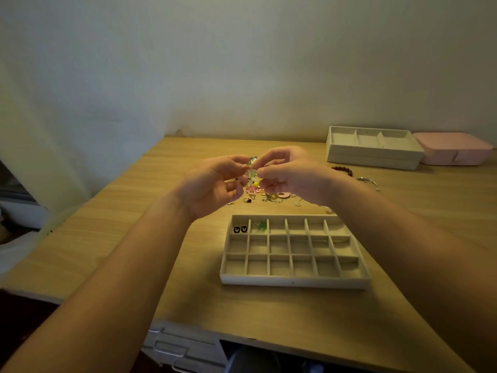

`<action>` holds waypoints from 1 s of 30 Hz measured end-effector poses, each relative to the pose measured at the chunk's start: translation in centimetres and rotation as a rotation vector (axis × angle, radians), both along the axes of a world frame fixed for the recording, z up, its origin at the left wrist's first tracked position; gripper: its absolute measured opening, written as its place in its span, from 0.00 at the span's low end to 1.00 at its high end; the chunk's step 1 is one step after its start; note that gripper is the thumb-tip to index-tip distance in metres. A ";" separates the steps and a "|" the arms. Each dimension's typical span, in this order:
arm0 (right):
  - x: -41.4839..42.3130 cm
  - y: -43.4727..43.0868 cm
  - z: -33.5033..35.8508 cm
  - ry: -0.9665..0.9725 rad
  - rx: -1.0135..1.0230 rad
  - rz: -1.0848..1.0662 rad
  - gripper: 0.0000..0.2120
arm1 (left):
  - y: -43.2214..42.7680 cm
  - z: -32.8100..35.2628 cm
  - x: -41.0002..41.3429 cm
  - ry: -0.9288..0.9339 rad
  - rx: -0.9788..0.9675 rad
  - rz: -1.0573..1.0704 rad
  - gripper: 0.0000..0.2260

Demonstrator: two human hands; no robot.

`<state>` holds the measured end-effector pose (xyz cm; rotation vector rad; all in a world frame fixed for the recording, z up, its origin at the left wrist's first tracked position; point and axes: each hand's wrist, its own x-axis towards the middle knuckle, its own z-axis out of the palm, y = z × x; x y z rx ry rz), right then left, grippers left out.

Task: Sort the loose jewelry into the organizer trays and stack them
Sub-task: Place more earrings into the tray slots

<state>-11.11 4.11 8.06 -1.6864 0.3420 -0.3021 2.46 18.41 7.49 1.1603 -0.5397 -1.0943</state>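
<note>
Fingers [265, 172] of both hands pinch a small beaded piece [251, 174] between them, raised just above the pile [269, 197]. The left hand [215, 184] and right hand [291, 175] meet beyond the tray [293, 281]. Work the piece free with light, short pulls so nothing snags. Keep both pinches firm. Then lower it into a vacant cell next to the two filled cells at the far left.
</note>
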 end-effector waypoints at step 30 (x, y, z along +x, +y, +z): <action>-1.0 -0.7 -2.5 0.169 -0.143 -0.064 0.06 | 0.2 -4.0 -0.2 -0.630 0.083 0.227 0.11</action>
